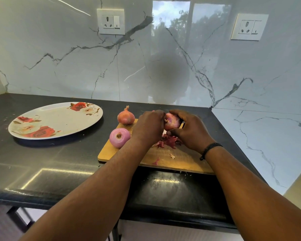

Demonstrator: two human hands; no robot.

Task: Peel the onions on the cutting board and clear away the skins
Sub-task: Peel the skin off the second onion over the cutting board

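Both hands held one onion [171, 121] above the cutting board [127, 154]: right hand [189, 130] cupped it steady, left hand [149, 126] pinched its skin (shed skins [169, 140] lay beneath).

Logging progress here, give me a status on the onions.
Both hands, left and right, on one onion, peeling. One peeled, one unpeeled. Skins on board.
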